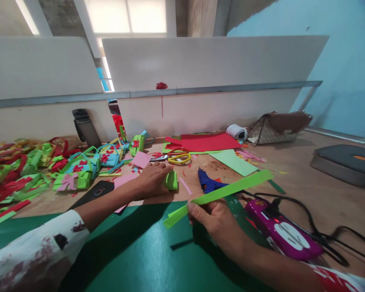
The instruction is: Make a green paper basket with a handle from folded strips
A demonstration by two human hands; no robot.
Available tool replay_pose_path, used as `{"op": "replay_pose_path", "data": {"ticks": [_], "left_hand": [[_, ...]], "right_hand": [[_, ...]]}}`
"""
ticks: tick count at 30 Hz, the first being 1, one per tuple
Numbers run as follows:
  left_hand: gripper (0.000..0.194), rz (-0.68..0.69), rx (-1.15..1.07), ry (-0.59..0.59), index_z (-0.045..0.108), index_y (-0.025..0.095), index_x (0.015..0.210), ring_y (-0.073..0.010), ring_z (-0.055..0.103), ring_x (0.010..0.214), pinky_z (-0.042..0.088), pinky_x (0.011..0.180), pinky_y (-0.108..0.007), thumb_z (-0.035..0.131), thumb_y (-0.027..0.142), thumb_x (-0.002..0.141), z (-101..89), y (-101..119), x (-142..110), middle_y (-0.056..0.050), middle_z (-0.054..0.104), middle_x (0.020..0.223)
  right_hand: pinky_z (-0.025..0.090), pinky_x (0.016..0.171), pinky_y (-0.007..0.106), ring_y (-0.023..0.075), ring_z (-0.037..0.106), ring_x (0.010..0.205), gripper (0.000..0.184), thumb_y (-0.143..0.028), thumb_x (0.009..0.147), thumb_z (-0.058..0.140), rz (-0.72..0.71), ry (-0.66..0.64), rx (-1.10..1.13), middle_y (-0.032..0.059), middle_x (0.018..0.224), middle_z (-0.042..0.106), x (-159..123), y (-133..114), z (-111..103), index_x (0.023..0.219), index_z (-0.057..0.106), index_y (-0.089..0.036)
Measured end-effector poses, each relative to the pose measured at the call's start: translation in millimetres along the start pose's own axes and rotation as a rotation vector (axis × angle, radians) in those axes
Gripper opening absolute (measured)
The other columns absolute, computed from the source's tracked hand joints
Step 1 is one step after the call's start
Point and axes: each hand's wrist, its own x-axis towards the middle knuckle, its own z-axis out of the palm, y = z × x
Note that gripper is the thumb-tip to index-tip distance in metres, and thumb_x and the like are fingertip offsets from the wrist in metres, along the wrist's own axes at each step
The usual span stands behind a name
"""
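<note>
Pinched between the thumb and fingers of my right hand (217, 215) is a long light-green paper strip (234, 190), slanting up to the right. A shorter green end pokes out at its lower left; whether it is a second strip I cannot tell. My left hand (153, 178) reaches over the table with its fingers curled on a small folded green paper piece (172, 181), partly hidden by the hand. Just behind that hand lie scissors with yellow handles (179, 157). A blue glue gun (208, 182) lies behind the strip, near my right hand.
A purple power strip (282, 231) with black cables is at right. Red sheets (209, 142) and a pale-green sheet (232, 161) lie behind. At left are a dark phone (93, 194), small paper baskets (76, 178) and a bottle (85, 127). A handbag (280, 127) stands back right.
</note>
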Motion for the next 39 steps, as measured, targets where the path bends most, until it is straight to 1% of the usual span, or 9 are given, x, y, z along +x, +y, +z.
{"op": "replay_pose_path", "data": {"ticks": [4, 9, 15, 19, 22, 27, 31, 36, 39], "left_hand": [[0.042, -0.033, -0.073, 0.042, 0.062, 0.016, 0.104, -0.0262, 0.059, 0.089, 0.043, 0.074, -0.032, 0.066, 0.032, 0.066, -7.3, 4.9, -4.2, -0.010, 0.066, 0.099], [0.008, -0.097, -0.173, 0.094, 0.064, 0.015, 0.069, -0.0135, 0.050, 0.054, 0.032, 0.051, -0.023, 0.056, 0.017, 0.069, -16.3, 6.5, -13.5, 0.000, 0.059, 0.060], [0.018, -0.140, -0.307, 0.200, 0.054, 0.016, 0.057, -0.0097, 0.041, 0.049, 0.028, 0.047, -0.021, 0.053, 0.021, 0.074, -42.9, 1.7, -35.2, 0.004, 0.045, 0.050], [0.020, -0.371, -0.744, 0.256, 0.060, 0.015, 0.064, -0.0106, 0.046, 0.048, 0.032, 0.045, -0.020, 0.060, 0.033, 0.073, -63.4, 10.0, -66.8, 0.002, 0.054, 0.055], [0.023, -0.547, -1.067, 0.233, 0.065, 0.015, 0.076, -0.0115, 0.051, 0.049, 0.037, 0.045, -0.020, 0.066, 0.037, 0.071, -58.9, 20.5, -93.4, -0.001, 0.062, 0.062], [0.024, -0.557, -1.409, 0.214, 0.066, 0.016, 0.083, -0.0134, 0.061, 0.062, 0.047, 0.055, -0.021, 0.071, 0.037, 0.071, -33.3, 37.8, -120.4, -0.003, 0.068, 0.076], [0.021, -0.495, -1.498, 0.228, 0.067, 0.017, 0.082, -0.0126, 0.061, 0.062, 0.049, 0.058, -0.021, 0.071, 0.035, 0.072, -27.8, 50.1, -128.2, -0.002, 0.069, 0.075], [0.023, -0.550, -1.436, 0.273, 0.066, 0.017, 0.081, -0.0140, 0.060, 0.062, 0.049, 0.056, -0.022, 0.070, 0.037, 0.072, -19.8, 53.2, -135.3, -0.002, 0.068, 0.074], [0.026, -0.591, -1.399, 0.341, 0.066, 0.016, 0.080, -0.0146, 0.059, 0.063, 0.048, 0.055, -0.022, 0.071, 0.039, 0.069, -13.9, 51.5, -135.2, -0.003, 0.068, 0.074]], "right_hand": [[0.042, 0.056, 0.024, 0.0124, 0.055, 0.053, 0.033, -0.038, 0.080, 0.052, -0.017, 0.012, 0.023, 0.0005, 0.054, 0.059, -0.1, 2.2, 0.4, 0.055, 0.057, -0.018], [0.043, 0.056, 0.024, 0.0118, 0.054, 0.052, 0.032, -0.038, 0.079, 0.054, 0.021, 0.012, 0.071, 0.0001, 0.053, 0.058, 2.3, 3.2, 0.9, 0.055, 0.058, -0.017], [0.045, 0.053, 0.024, 0.0102, 0.052, 0.050, 0.037, -0.047, 0.076, 0.055, 0.099, -0.007, 0.189, -0.0005, 0.054, 0.054, 8.8, 6.7, 3.1, 0.056, 0.055, -0.016], [0.044, 0.052, 0.022, 0.0083, 0.051, 0.049, 0.034, -0.043, 0.078, 0.055, 0.121, -0.048, 0.150, -0.0017, 0.054, 0.053, 10.7, 3.8, 0.1, 0.057, 0.053, -0.016], [0.043, 0.049, 0.019, 0.0071, 0.051, 0.047, 0.029, -0.035, 0.080, 0.053, 0.158, -0.131, 0.074, -0.0025, 0.055, 0.053, 13.1, -1.9, -4.3, 0.058, 0.052, -0.016], [0.038, 0.039, 0.018, 0.0076, 0.051, 0.039, 0.026, -0.020, 0.080, 0.050, 0.231, -0.355, -0.140, -0.0018, 0.048, 0.055, 19.7, -10.7, 0.8, 0.054, 0.051, -0.015], [0.040, 0.041, 0.018, 0.0089, 0.055, 0.042, 0.028, -0.019, 0.081, 0.051, 0.153, -0.410, -0.377, -0.0012, 0.048, 0.058, 24.4, -16.9, 16.1, 0.053, 0.052, -0.016], [0.044, 0.067, 0.027, 0.0203, 0.065, 0.079, 0.026, -0.032, 0.087, 0.050, -0.071, -0.209, -0.857, 0.0093, 0.080, 0.071, 28.6, -32.8, 1.4, 0.075, 0.065, -0.015], [0.040, 0.080, 0.036, 0.0298, 0.059, 0.101, 0.018, -0.020, 0.085, 0.052, -0.107, -0.037, -1.175, 0.0184, 0.099, 0.068, 31.3, -36.0, -25.8, 0.095, 0.065, -0.013]]}}
